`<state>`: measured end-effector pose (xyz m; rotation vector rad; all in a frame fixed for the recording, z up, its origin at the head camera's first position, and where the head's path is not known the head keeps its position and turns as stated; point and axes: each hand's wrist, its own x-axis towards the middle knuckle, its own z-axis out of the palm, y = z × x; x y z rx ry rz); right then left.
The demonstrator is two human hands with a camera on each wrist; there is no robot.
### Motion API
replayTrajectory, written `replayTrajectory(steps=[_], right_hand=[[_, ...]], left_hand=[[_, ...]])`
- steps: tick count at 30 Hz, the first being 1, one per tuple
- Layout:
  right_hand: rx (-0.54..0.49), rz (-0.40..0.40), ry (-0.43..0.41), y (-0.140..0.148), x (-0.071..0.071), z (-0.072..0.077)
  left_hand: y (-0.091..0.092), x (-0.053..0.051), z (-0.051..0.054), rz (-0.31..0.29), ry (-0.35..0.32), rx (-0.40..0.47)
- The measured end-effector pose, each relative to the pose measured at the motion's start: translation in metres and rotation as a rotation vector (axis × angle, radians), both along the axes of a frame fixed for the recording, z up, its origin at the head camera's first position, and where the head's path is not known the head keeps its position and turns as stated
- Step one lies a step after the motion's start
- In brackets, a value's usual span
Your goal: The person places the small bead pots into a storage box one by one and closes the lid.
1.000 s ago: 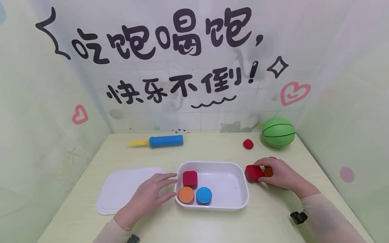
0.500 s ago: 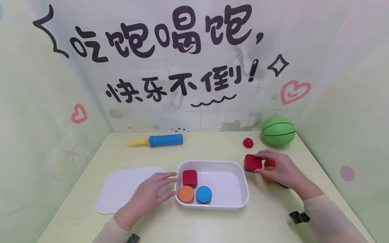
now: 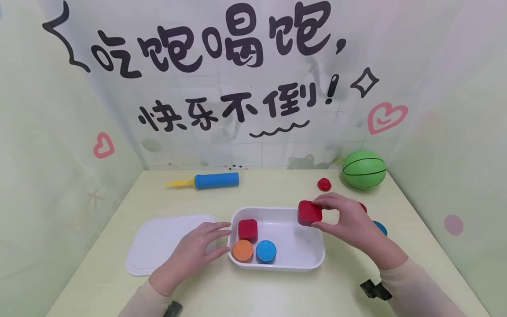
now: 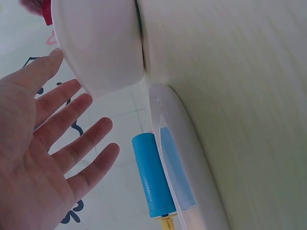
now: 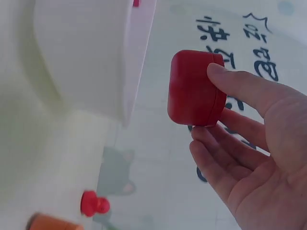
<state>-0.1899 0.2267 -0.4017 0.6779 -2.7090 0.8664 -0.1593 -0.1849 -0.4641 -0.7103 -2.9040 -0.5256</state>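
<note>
Change over the last half second: red rounded-square block (image 3: 310,213) shifts left in the head view. It sat right of the white container (image 3: 277,267); now it overlaps that container's upper-right rim corner. Right hand (image 3: 348,218) moves with it. Grip there: thumb one side, fingers the other, pinching the block. Right wrist view has the block mid-frame, a seam near its thumb end, apart from the container wall at upper left.

Meaning for the work in hand, my read: block is lifted and at the container's edge, not yet down inside. Height over the rim I can't judge from the head view.

Left hand (image 3: 194,248): lower left of centre, fingers extended, grasping nothing, fingertips at the container's left wall. Touching or just beside, can't tell. Hasn't visibly shifted.

Container's left half, unchanged: second red block (image 3: 247,230) at the back, orange cylinder (image 3: 243,251) front left, blue cylinder (image 3: 266,251) right of it.

Also new: blue round top (image 3: 380,227) shows right of the right hand; the orange piece there is now hidden in the head view. Right wrist view shows an orange object (image 5: 53,223), lower left, cut off.
</note>
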Motion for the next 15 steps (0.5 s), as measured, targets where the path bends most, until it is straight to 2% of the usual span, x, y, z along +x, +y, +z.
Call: replayTrajectory(steps=[5, 15], right_hand=[[-0.003, 0.022, -0.087, -0.024, 0.004, -0.001], [-0.036, -0.007, -0.238, -0.069, 0.000, -0.020]], left_hand=[[0.000, 0.000, 0.001, 0.006, -0.009, 0.002], [0.001, 0.000, 0.001, 0.010, -0.011, 0.003]])
